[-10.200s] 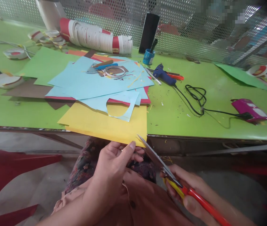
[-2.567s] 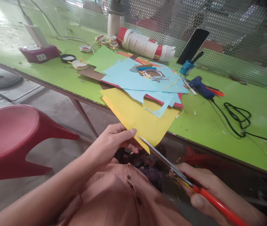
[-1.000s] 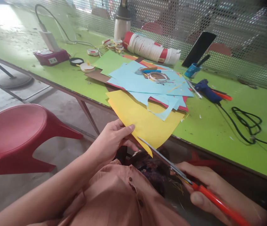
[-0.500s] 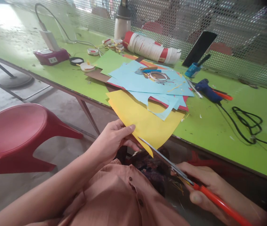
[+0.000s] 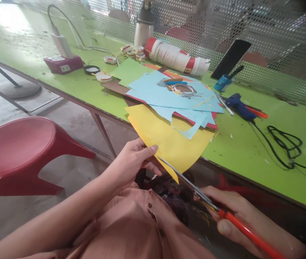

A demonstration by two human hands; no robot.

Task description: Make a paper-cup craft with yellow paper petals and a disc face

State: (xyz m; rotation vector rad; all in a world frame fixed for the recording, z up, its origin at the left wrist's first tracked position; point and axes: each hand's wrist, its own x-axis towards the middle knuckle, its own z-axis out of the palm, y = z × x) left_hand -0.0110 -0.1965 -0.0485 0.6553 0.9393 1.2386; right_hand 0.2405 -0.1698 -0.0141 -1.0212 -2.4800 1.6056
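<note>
Stool [image 5: 20,144], red: left of left hand [image 5: 138,154]. Glue gun [image 5: 241,107], blue: beyond right hand [image 5: 239,202]. Paper cups [image 5: 170,54], stacked: beyond both hands.

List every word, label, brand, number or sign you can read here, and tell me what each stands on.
No text can be read in this view.
Stack of red and white cups: small printed mark on the red band near its right end, too small and blurred to read.
Yellow paper: no lettering visible.
Scissors: no lettering visible.
Magenta socket block: no lettering I can make out.
</note>
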